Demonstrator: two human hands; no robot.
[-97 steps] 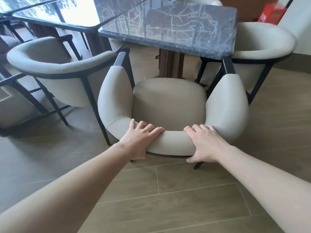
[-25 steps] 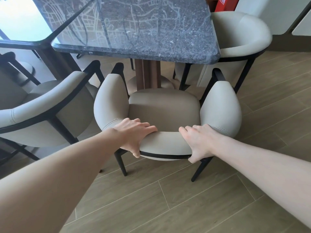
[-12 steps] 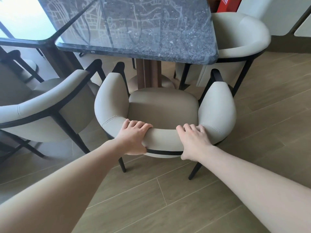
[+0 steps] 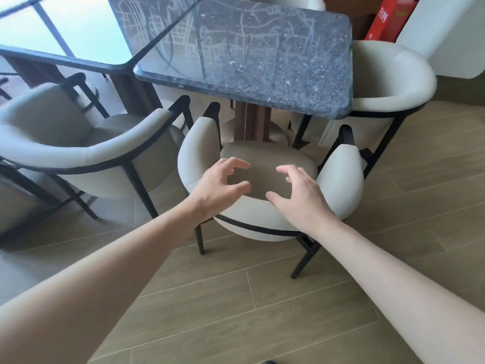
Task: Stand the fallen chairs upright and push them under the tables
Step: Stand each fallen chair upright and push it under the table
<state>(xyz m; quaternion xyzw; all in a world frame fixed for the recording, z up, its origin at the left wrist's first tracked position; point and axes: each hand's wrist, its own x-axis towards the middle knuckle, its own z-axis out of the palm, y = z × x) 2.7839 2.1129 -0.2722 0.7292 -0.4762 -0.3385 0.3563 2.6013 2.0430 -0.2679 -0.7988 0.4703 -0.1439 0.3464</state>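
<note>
- The cream chair [image 4: 338, 185] stands upright on its black legs on the wood-plank floor [image 4: 236, 311], its open front facing the dark speckled counter [image 4: 262, 59].
- The front edge of its brown seat cushion [image 4: 262, 158] lies just at the counter's near edge, close to the brown pedestal [image 4: 252, 122]; both armrest tips reach in under that edge, while the curved backrest sticks out toward the camera.
- The left hand [image 4: 217, 187] hovers over the left part of the backrest, fingers spread and loosely curled like a claw, holding nothing; its grip is released, with thumb and fingers set apart above the seat.
- The right hand [image 4: 301, 195] is in a mirrored pose over the right part of the backrest, fingers bent and apart, also released. Its thumb tip looks close to the top of the backrest, but I cannot tell whether it touches.
- Between the two hands the seat cushion and the middle of the backrest show.
- A second cream chair [image 4: 86, 148] stands upright to the left, angled, its armrest end just beside the first chair's left armrest.
- A third cream chair [image 4: 388, 74] stands upright at the counter's right side, partly tucked beneath the top.
- A glossy counter [image 4: 78, 35] adjoins on the far left, reflecting window light.
- A red box [image 4: 385, 19] stands at the top right, behind the third chair.
</note>
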